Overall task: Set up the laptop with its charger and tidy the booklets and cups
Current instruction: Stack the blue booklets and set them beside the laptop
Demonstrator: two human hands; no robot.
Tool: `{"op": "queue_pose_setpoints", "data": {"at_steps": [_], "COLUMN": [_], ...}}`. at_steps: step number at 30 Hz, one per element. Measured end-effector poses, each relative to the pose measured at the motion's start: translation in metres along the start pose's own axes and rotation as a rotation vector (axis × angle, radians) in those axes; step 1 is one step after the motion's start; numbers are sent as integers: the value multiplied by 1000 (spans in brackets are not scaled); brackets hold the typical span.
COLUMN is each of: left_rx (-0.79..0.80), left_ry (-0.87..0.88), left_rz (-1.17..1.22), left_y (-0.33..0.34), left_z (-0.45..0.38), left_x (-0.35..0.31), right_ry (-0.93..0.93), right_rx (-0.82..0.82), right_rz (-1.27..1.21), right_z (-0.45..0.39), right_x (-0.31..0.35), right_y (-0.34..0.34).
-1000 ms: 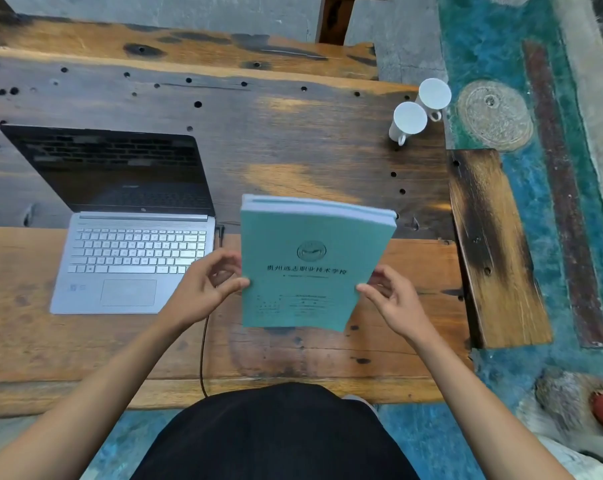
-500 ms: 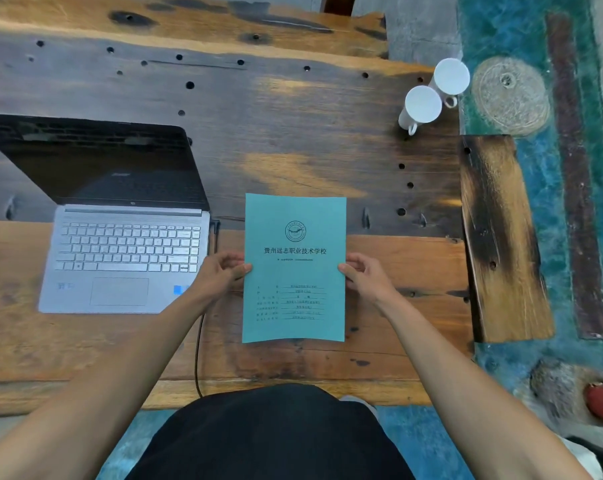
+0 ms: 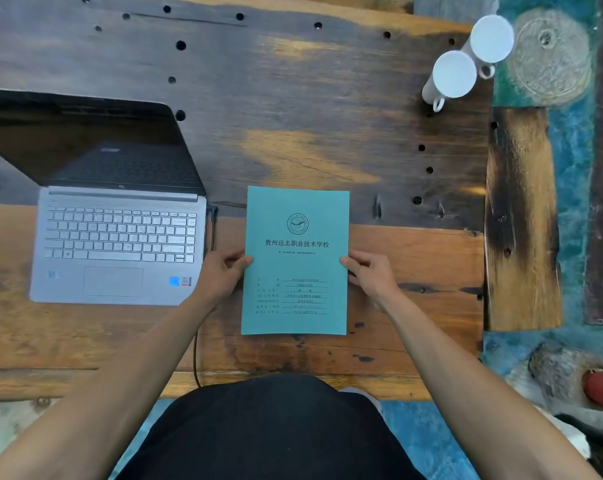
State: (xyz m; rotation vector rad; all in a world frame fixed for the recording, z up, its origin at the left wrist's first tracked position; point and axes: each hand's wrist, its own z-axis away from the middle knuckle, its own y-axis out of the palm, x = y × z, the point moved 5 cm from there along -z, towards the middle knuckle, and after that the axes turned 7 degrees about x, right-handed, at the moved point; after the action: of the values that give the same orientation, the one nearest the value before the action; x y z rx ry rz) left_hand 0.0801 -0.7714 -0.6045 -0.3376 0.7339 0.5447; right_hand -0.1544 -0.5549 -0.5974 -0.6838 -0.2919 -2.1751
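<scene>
A stack of teal booklets (image 3: pixel 295 261) lies flat on the wooden table (image 3: pixel 293 116), its cover with printed text facing up. My left hand (image 3: pixel 224 275) grips its left edge, thumb on the cover. My right hand (image 3: pixel 369 275) grips the right edge the same way. An open silver laptop (image 3: pixel 116 244) with a dark screen sits to the left. A black charger cable (image 3: pixel 203 306) is plugged into its right side and runs down over the table's front edge. Two white cups (image 3: pixel 454 76) (image 3: pixel 492 38) stand side by side at the back right corner.
The tabletop has several round holes and a dark charred plank (image 3: pixel 521 220) along its right side. Beyond it lies a teal painted floor with a round metal cover (image 3: pixel 551 57). A red object (image 3: pixel 601 389) sits on the floor at the lower right.
The booklets went from being held upright above the table to lying flat on it. Both hands came down with them and stay on the side edges.
</scene>
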Motion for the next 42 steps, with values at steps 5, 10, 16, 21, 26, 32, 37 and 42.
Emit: {"op": "queue_pose_setpoints", "data": {"at_steps": [5, 10, 16, 21, 26, 32, 37, 42], "left_rx": [-26, -121, -164, -119, -148, -114, 4, 165], "left_ry": [13, -84, 7, 439, 524, 508, 598, 695], "left_rz": [-94, -86, -518, -809, -1077, -1055, -1107, -1172], "left_y": [-1, -3, -1, 10, 22, 26, 25, 44], "left_z": [1, 3, 11, 51, 84, 106, 123, 150], "left_x": [-6, -14, -40, -52, -47, -47, -39, -18], "right_ry": [-12, -27, -145, -309, -524, -542, -435, -333], "right_rx": [-68, -201, -302, -326, -380, -452, -591, -705], "right_rz": [56, 156, 554, 858, 1056, 1132, 976, 860], "right_z": [-2, 0, 19, 50, 80, 119, 172, 233], "right_x": [4, 4, 14, 15, 11, -4, -53, -115], "right_y": [-1, -1, 7, 4, -7, -3, 17, 34]}}
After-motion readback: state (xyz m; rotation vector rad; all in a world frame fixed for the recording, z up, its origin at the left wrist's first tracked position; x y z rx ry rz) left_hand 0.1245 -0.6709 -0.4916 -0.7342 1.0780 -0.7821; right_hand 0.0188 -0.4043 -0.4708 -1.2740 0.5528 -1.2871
